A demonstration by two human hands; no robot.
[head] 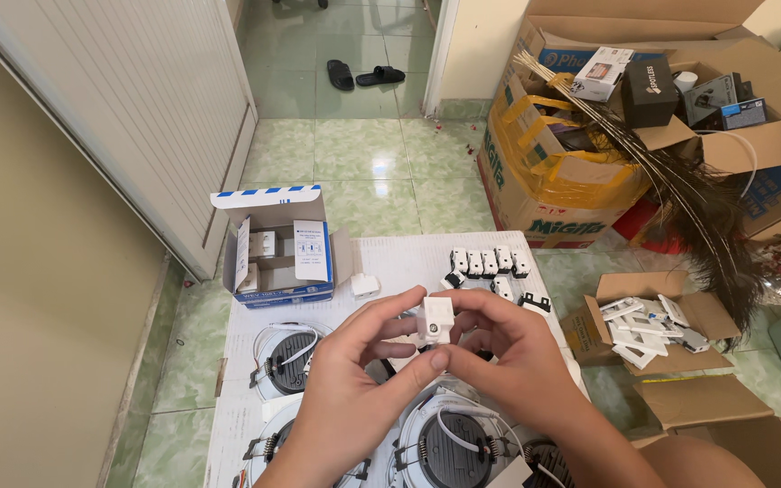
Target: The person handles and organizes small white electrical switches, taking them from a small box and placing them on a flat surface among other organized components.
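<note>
While both hands meet over the white board (390, 262), I see them closed together on one small white switch module (436, 321).

The left hand (354, 380) pinches the module from below and from the left side, and the right hand (512, 348) covers it from the right, fingertips on its upper edge; both are equally near. The module stands a little upright, its long axis about vertical, directly between the hands. Beyond it lies a row of similar white modules (490, 262), well apart, and an open blue and white carton (282, 248) is to the left. Round ceiling lights (445, 452) lie under my wrists.
</note>
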